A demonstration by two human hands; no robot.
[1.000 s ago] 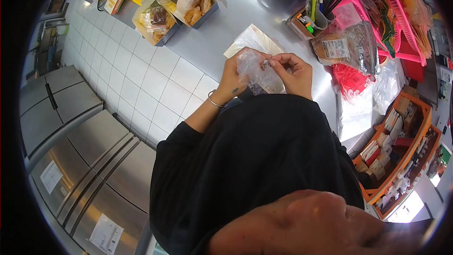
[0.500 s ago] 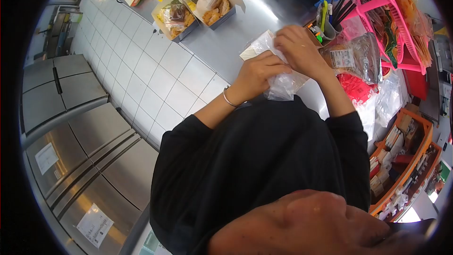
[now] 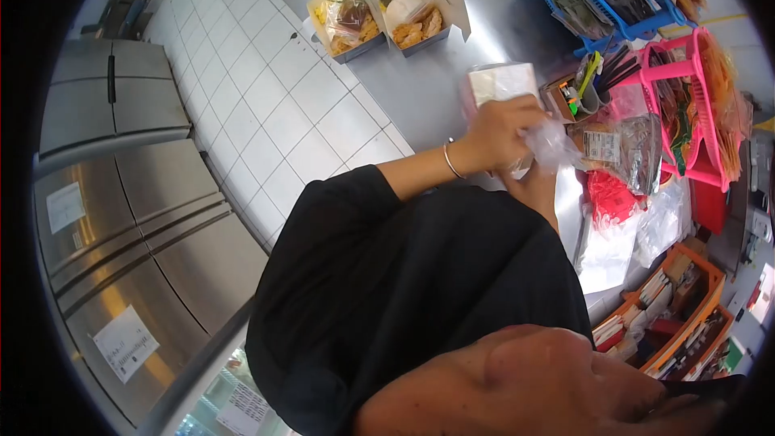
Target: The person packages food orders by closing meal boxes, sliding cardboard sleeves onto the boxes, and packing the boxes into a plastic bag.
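Observation:
A clear plastic bag (image 3: pixel 552 145) is bunched between my two hands, close to my body over the steel counter (image 3: pixel 452 73). My left hand (image 3: pixel 504 131), with a bracelet at the wrist, is closed on the bag from above. Lower down, my right hand (image 3: pixel 533 186) is partly covered by the left hand and the bag, and its fingers are hidden. Just beyond my hands lies a pale, rectangular packet (image 3: pixel 500 82) in a plastic wrap.
Two open food boxes (image 3: pixel 347 24) stand at the counter's far left. On the right are a pen holder (image 3: pixel 571 97), a wrapped brown item (image 3: pixel 626 149), a red bag (image 3: pixel 611 196), a pink basket (image 3: pixel 702 105) and a blue basket (image 3: pixel 605 0). An orange crate (image 3: pixel 686 299) stands lower right.
My left hand has moved right, across my right hand, which has drawn back toward my body. The bag has shifted right with them, uncovering more of the pale packet. The view has turned.

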